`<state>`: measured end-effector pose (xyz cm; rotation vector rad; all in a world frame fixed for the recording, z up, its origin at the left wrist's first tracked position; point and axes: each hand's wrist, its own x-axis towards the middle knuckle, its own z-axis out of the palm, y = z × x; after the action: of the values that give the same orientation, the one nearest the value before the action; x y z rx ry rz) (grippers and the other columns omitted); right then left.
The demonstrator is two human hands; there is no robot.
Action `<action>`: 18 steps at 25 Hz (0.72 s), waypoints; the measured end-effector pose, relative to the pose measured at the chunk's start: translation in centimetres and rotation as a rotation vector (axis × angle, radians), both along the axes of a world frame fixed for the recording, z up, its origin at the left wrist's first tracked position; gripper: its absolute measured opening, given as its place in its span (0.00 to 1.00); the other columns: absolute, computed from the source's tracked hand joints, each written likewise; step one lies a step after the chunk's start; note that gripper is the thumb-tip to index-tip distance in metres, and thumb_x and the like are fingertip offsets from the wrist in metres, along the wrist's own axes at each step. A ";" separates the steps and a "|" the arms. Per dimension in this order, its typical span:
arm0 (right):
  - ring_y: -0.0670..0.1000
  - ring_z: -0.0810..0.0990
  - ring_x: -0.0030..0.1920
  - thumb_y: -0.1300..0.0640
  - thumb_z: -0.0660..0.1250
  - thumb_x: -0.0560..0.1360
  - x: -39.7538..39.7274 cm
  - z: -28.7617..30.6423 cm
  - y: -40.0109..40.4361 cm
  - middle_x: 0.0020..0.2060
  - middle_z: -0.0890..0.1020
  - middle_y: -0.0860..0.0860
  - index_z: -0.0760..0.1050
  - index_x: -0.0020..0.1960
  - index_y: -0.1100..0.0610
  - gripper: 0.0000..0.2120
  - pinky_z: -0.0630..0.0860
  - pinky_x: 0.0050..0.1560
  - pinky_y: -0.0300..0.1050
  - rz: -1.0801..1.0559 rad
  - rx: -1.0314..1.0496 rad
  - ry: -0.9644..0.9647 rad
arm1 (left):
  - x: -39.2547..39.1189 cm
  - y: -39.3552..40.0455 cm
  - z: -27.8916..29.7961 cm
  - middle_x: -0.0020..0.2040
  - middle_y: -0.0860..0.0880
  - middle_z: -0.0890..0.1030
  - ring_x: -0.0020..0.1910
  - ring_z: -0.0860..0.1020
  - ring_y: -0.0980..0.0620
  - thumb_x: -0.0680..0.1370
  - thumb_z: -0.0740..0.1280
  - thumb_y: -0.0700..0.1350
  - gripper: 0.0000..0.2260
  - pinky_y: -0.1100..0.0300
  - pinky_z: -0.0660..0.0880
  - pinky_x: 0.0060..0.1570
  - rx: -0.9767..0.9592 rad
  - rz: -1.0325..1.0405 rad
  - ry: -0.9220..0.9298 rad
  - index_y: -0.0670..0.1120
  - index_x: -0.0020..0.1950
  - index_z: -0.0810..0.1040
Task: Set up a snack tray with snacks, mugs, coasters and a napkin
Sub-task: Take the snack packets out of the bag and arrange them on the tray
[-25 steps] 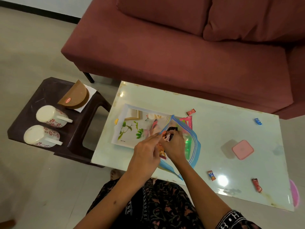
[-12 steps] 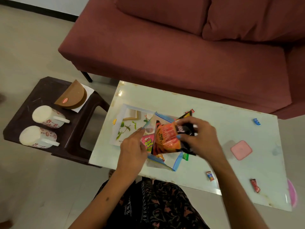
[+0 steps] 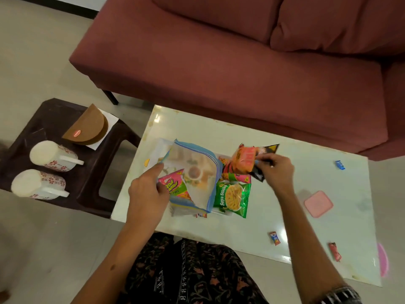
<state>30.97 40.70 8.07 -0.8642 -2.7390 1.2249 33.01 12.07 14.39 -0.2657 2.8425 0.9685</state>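
My left hand [image 3: 149, 189] grips the edge of a clear zip bag with blue trim [image 3: 195, 170], which lies over the white leaf-print tray [image 3: 158, 148]. A pink snack packet [image 3: 175, 185] sticks out of the bag. My right hand [image 3: 275, 172] holds an orange packet [image 3: 244, 160] together with a black packet [image 3: 266, 150] just above the tray's right side. A green Soya Sticks packet [image 3: 233, 198] lies beside the bag. Two white floral mugs [image 3: 52, 155] [image 3: 37, 184] lie on their sides on the dark stool, near brown coasters [image 3: 87, 126] on a white napkin [image 3: 109, 121].
The glass-topped table [image 3: 295, 216] carries a pink square lid [image 3: 317, 204], a blue candy [image 3: 339, 165] and two small wrapped candies [image 3: 275, 238] [image 3: 334, 251]. A maroon sofa [image 3: 219, 62] stands behind it. The dark stool [image 3: 43, 119] sits to the left. A pink item [image 3: 382, 260] pokes past the table's right edge.
My right hand has pulled the orange and black packets out of the zip bag and moved right. Other packets now lie out beside the bag. My left hand still holds the bag's edge.
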 end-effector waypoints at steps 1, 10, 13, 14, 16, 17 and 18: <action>0.56 0.82 0.47 0.63 0.72 0.68 -0.4 -2.2 -1.1 0.45 0.86 0.57 0.84 0.46 0.59 0.07 0.70 0.46 0.40 0.073 0.046 -0.072 | -0.2 0.0 0.1 0.38 0.33 0.81 0.36 0.77 0.37 0.71 0.62 0.31 0.20 0.52 0.74 0.44 0.007 -0.004 -0.003 0.42 0.63 0.75; 0.50 0.64 0.42 0.71 0.63 0.73 -1.5 -12.9 -4.8 0.30 0.67 0.53 0.64 0.26 0.45 0.26 0.59 0.33 0.39 0.293 -0.128 -0.326 | -0.1 0.1 0.2 0.34 0.45 0.77 0.26 0.71 0.58 0.72 0.63 0.31 0.20 0.60 0.69 0.35 0.118 0.020 -0.064 0.46 0.62 0.76; 0.52 0.74 0.46 0.71 0.64 0.72 -2.1 -12.5 -4.1 0.42 0.81 0.59 0.81 0.40 0.58 0.12 0.69 0.39 0.40 0.224 -0.107 -0.307 | 0.1 0.2 0.2 0.37 0.42 0.80 0.26 0.71 0.57 0.72 0.63 0.31 0.21 0.59 0.71 0.36 0.134 -0.003 -0.061 0.45 0.62 0.76; 0.54 0.77 0.52 0.71 0.64 0.72 -2.1 -11.8 -3.7 0.51 0.82 0.59 0.81 0.51 0.61 0.12 0.71 0.48 0.42 0.143 -0.108 -0.261 | 0.1 0.2 0.1 0.37 0.42 0.80 0.26 0.69 0.58 0.72 0.63 0.31 0.20 0.59 0.71 0.36 0.130 -0.014 -0.055 0.44 0.62 0.76; 0.56 0.76 0.60 0.69 0.65 0.71 -1.9 -9.9 -3.0 0.59 0.79 0.57 0.77 0.59 0.59 0.17 0.71 0.58 0.44 -0.012 -0.095 -0.184 | 0.2 0.4 -0.3 0.34 0.45 0.77 0.25 0.68 0.58 0.72 0.63 0.31 0.20 0.60 0.70 0.35 0.125 -0.032 -0.036 0.44 0.62 0.76; 0.56 0.76 0.60 0.67 0.65 0.72 -1.5 -8.7 -2.9 0.60 0.78 0.57 0.77 0.60 0.59 0.17 0.72 0.59 0.45 -0.066 -0.098 -0.141 | 0.2 0.5 -0.3 0.34 0.46 0.76 0.26 0.70 0.56 0.72 0.64 0.31 0.20 0.60 0.70 0.35 0.123 -0.043 -0.027 0.44 0.62 0.76; 0.56 0.77 0.60 0.66 0.66 0.72 -1.0 -7.4 -2.9 0.60 0.78 0.57 0.76 0.60 0.58 0.17 0.74 0.59 0.46 -0.131 -0.128 -0.092 | 0.3 0.7 -0.4 0.35 0.44 0.78 0.27 0.73 0.52 0.72 0.64 0.31 0.20 0.60 0.70 0.36 0.121 -0.058 -0.016 0.44 0.62 0.76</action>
<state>29.98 37.76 0.72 -1.1191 -2.6457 1.3796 33.36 12.81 14.02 -0.1769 2.7478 1.1157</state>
